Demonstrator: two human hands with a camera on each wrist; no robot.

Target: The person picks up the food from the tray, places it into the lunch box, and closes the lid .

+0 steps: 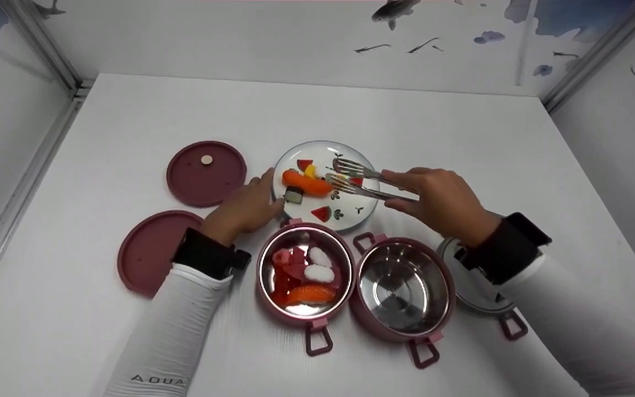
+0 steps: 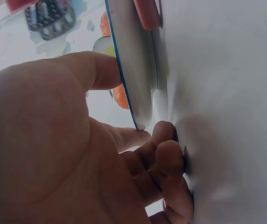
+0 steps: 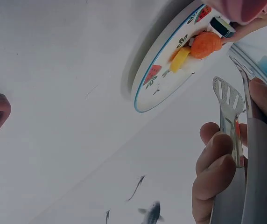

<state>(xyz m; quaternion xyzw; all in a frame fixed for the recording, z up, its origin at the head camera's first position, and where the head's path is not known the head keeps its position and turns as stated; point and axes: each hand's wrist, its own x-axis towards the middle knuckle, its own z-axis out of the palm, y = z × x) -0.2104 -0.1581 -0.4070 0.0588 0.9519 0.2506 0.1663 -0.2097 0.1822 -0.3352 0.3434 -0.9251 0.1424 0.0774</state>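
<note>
A white plate [image 1: 359, 207] with a blue rim and printed watermelon slices bears a long orange food piece [image 1: 309, 182], a yellow piece [image 1: 310, 171] and a small dark-banded piece [image 1: 294, 194]. At its left edge my left hand [image 1: 248, 204] holds the rim, thumb and index finger on it, other fingers bent by the table. My right hand [image 1: 441, 198] grips metal tongs [image 3: 238, 121] with slotted, fork-like ends. Those ends stand apart above the plate, overlapping the orange piece's right end in the head view, with nothing seen between them.
Close in front of the plate stands a pot [image 1: 263, 286] holding red, white and orange food pieces. Beside it is an empty pot [image 1: 397, 295]. Two maroon lids [image 1: 204, 184] lie at left, one partly under the left arm. A round lid [image 1: 469, 281] is beneath the right forearm.
</note>
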